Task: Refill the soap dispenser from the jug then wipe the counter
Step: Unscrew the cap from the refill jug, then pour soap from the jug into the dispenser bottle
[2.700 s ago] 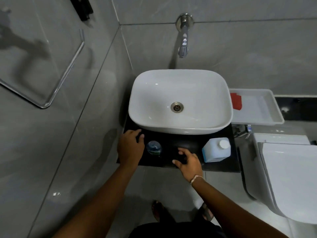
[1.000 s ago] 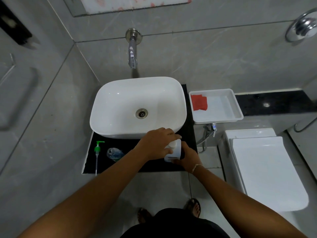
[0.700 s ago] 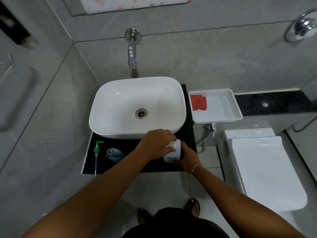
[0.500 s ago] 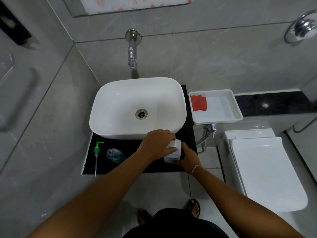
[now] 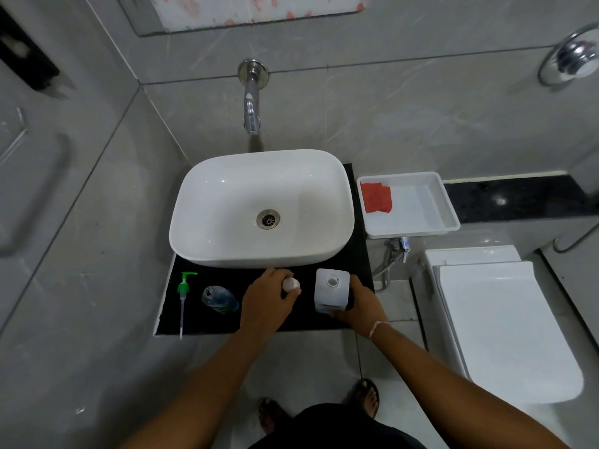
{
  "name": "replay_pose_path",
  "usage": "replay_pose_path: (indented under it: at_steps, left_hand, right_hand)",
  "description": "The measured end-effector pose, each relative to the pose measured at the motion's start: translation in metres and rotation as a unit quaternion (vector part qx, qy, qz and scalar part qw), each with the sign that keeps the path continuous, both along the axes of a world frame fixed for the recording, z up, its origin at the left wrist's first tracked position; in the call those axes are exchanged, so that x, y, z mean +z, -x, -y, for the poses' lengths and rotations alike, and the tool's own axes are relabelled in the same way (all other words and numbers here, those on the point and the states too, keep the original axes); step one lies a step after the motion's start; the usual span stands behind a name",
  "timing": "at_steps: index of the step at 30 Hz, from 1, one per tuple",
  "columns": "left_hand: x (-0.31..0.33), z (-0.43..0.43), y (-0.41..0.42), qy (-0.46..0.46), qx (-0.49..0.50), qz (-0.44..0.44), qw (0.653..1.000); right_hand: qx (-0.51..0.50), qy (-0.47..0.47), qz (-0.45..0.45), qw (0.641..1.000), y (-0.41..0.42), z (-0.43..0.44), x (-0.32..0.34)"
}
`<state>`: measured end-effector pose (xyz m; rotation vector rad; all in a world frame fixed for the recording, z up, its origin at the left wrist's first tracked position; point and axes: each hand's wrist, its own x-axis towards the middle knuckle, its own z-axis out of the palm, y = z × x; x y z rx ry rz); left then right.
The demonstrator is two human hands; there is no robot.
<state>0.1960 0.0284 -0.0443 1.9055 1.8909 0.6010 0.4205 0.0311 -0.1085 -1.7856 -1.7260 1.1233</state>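
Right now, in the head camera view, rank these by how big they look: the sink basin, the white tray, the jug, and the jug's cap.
1. Sink basin, clearly the largest.
2. White tray, holding a red cloth.
3. Jug, steadied by the right hand; it stands taller, nearer the camera, so it looks bigger.
4. Cap, held in the left hand, smallest.

Black tabletop carrying a basin and soap-refill things.

A white basin sits on the back part of the tabletop, overhanging its left edge slightly. On the bare front strip, from left to right: a green pump head lying flat with its tube pointing toward the front edge, a clear dispenser bottle with blue liquid just beside it, and well to the right a white jug standing upright, uncapped, near the right front corner.
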Motion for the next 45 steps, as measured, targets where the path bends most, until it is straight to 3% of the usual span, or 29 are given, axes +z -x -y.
replay_pose_path:
  at_steps: [6, 17, 21, 25, 28, 31, 37, 45]
  left_hand:
    - [-0.053, -0.002, 0.001, 0.129, -0.023, -0.058, 0.990]
    - [-0.087, 0.004, 0.010, 0.131, 0.028, -0.011, 0.991]
    - [-0.085, 0.037, 0.026, 0.095, 0.136, 0.047, 0.985]
    - [-0.091, 0.080, 0.065, 0.060, 0.290, 0.146, 0.944]
    - [-0.089, 0.083, 0.104, 0.049, 0.331, 0.177, 0.926]
    - [-0.082, 0.061, 0.137, 0.054, 0.296, 0.212, 0.930]
    - [-0.075, 0.019, 0.163, 0.110, 0.130, 0.281, 0.944]
    - [-0.085, 0.011, 0.170, 0.117, 0.115, 0.259, 0.952]
  right_hand:
    - [-0.004, 0.007, 0.002, 1.000, -0.005, 0.005, -0.002]
    - [-0.008, 0.024, -0.020, 0.999, -0.004, 0.003, -0.010]
    - [-0.019, 0.027, -0.058, 0.998, 0.002, 0.001, -0.008]
    - [-0.030, 0.027, -0.069, 0.997, 0.002, 0.002, -0.009]
    - [-0.039, 0.023, -0.064, 0.997, 0.003, 0.004, -0.009]
    - [-0.054, 0.013, -0.065, 0.996, 0.009, 0.006, -0.009]
    - [-0.076, -0.013, -0.044, 0.996, 0.021, 0.017, -0.007]
    - [-0.110, -0.031, -0.006, 0.993, 0.044, 0.028, 0.000]
